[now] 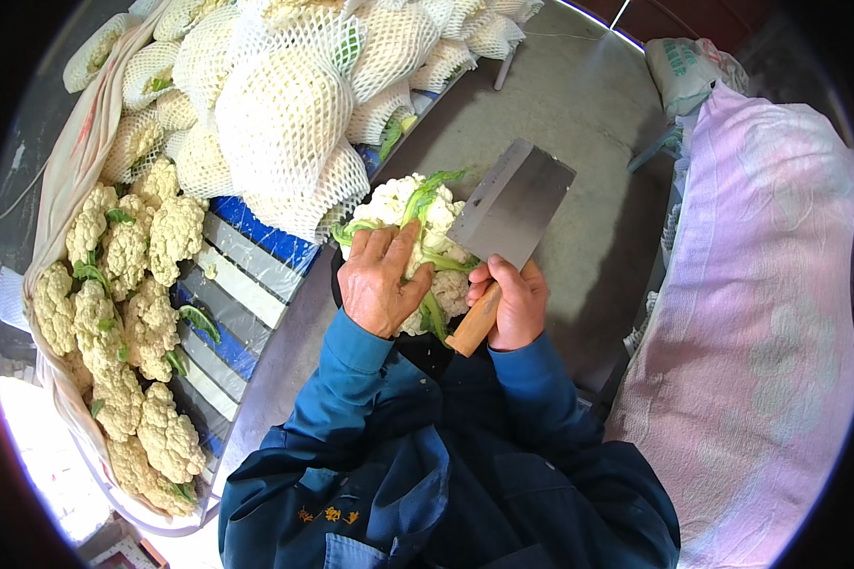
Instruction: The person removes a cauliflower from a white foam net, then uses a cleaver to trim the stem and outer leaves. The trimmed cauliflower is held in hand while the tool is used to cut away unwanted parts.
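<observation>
A cauliflower head point(450, 220) with green leaves and stalks is in front of my body, low over dark material. My left hand point(384, 277) grips it from the left, index finger stretched along a pale green stalk. In my right hand point(519, 299) is a cleaver point(518, 203), held by its wooden handle. The broad steel blade points away from me, tilted to the right, with its left corner close to the curds. Whether the blade touches them I cannot tell. More white curds point(450, 291) show between my hands.
On the left, a table with striped plastic covering point(242, 299) bears bare cauliflowers point(160, 327) and a pile of cauliflowers in white foam netting point(285, 121). A loose leaf point(201, 321) lies there. Pinkish cloth point(747, 320) covers something at right. A woven sack point(694, 75) stands behind it.
</observation>
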Demonstrator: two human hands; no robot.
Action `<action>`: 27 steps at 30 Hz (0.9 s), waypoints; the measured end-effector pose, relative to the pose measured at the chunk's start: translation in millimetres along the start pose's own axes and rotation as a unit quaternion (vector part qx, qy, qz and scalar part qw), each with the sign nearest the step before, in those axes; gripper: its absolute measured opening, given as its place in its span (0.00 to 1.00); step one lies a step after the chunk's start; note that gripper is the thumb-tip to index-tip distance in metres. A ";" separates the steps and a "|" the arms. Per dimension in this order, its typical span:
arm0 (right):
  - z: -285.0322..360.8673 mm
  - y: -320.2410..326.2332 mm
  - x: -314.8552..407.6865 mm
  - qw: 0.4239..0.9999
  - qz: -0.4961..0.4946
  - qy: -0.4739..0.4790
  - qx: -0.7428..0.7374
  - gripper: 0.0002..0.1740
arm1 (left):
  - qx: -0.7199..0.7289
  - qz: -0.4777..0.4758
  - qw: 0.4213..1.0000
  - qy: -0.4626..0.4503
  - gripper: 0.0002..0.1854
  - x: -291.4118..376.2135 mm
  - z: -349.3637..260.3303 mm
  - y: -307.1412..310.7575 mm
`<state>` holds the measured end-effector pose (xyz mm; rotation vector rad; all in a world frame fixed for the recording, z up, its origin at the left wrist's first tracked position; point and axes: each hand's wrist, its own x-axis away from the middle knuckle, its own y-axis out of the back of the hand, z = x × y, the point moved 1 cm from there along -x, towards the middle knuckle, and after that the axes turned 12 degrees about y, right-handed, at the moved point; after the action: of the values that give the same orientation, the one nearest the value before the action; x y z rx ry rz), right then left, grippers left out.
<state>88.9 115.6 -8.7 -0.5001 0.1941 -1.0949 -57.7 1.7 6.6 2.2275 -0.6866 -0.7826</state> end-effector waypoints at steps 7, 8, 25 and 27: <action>-4.6 -5.8 6.1 1.000 -0.013 -0.001 0.002 0.10 | 0.005 0.003 1.000 0.002 0.32 -0.4 0.8 -0.4; -5.9 -6.1 6.5 1.000 -0.013 0.000 0.000 0.11 | 0.005 0.002 1.000 0.001 0.32 -0.4 1.1 -0.2; -3.2 -7.7 3.3 0.999 -0.038 0.005 -0.023 0.08 | 0.016 -0.003 1.000 0.006 0.32 -1.4 2.3 -1.1; -0.3 -4.8 4.1 0.999 -0.030 0.009 -0.022 0.08 | 0.013 -0.002 1.000 0.007 0.32 -0.7 2.3 -0.7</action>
<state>86.8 110.1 -6.3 -0.5378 0.2196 -1.1549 -59.6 1.7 4.9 2.2564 -0.6894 -0.7626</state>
